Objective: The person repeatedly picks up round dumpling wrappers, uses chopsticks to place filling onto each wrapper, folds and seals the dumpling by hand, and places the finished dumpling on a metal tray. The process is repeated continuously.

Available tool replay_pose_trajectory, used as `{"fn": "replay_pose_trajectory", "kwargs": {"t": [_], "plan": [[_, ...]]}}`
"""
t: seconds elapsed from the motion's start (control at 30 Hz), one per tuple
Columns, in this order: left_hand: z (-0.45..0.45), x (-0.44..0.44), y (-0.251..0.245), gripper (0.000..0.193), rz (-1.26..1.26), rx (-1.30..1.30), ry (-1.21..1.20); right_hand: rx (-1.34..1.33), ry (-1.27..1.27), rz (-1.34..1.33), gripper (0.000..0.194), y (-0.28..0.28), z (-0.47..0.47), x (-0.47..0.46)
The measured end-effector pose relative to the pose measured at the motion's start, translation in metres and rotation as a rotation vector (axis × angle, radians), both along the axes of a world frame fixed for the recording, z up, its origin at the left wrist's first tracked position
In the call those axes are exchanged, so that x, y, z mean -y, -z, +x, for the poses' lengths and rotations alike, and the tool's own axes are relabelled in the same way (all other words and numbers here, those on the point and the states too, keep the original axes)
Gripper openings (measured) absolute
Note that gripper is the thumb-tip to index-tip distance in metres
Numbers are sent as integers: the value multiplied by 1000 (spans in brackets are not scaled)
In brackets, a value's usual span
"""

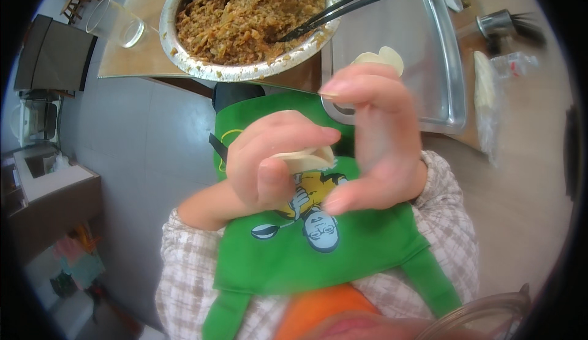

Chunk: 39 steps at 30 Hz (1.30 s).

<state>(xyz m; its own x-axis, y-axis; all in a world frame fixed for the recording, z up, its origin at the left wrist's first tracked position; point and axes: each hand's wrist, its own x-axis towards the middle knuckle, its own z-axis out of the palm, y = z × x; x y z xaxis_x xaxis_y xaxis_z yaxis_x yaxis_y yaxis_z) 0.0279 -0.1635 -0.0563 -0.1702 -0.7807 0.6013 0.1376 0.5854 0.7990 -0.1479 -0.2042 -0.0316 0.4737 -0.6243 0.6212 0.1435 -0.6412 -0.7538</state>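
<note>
Between the thumb and fingers of my left hand (pixel 271 161) is a dumpling wrapper (pixel 308 157), folded over with its right end gaping. Whatever filling it may hold is hidden. My right hand (pixel 383 133) is just to the right of it, thumb and fingers spread wide, with nothing between them. Behind that hand, several round dough wrappers (pixel 390 59) lie on a metal tray (pixel 390 23). A large metal bowl (pixel 183 64) of minced filling (pixel 243 18) stands ahead of my hands, and a pair of dark chopsticks (pixel 349 9) leans in it across the rim.
A drinking glass (pixel 117 23) stands left of the bowl on the wooden table (pixel 138 62). Right of the tray are a metal holder with dark utensils (pixel 498 25), a clear plastic bottle (pixel 514 62) and a plastic bag with pale contents (pixel 486 92). A green apron (pixel 266 271) covers my lap.
</note>
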Motion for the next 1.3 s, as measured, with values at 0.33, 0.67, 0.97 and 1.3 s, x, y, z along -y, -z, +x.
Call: {"fn": "replay_pose_trajectory", "kwargs": {"t": [0.33,0.67,0.97,1.3], "plan": [[-4,-11,7,49,284,-106,233,90,-68,53,68,13,22,10],[-53,29,-35,33,190,-485,403,188,-458,460,29,6,23,12],[-38,13,1,36,258,-375,404,240,-321,389,29,14,20,7],[-47,2,9,39,236,-364,511,184,-234,187,20,6,27,-5]]}}
